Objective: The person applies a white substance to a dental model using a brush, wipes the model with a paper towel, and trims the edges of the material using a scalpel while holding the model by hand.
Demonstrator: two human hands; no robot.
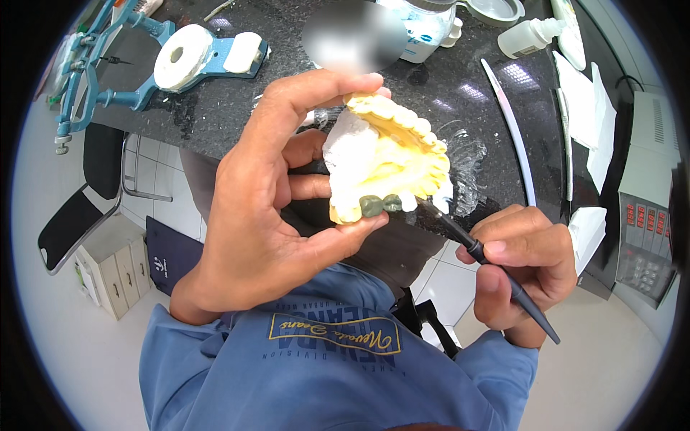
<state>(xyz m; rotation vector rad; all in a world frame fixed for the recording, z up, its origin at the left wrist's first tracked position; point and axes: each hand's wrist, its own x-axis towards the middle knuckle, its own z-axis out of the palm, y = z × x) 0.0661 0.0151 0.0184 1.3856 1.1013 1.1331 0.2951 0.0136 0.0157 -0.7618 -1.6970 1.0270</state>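
Note:
My left hand (251,201) grips a yellow dental cast (395,154) with a white patch on its left part, fingertips at the top edge and thumb at the bottom. Two dark grey-green tooth forms (379,205) sit along the cast's near edge beside a small white tooth. My right hand (521,262) pinches a slim black handled tool (525,302), angled up-left, its tip at the cast beside those dark forms; whether it touches is unclear.
A dark speckled worktop (481,108) holds a blue articulator (208,57), jar (420,32), small bottle (525,39), long pale strip (510,122) and white sheets (589,122). A control unit (643,215) stands right; a chair (79,223), drawer cabinet (115,276) and dark bag (172,251) stand left.

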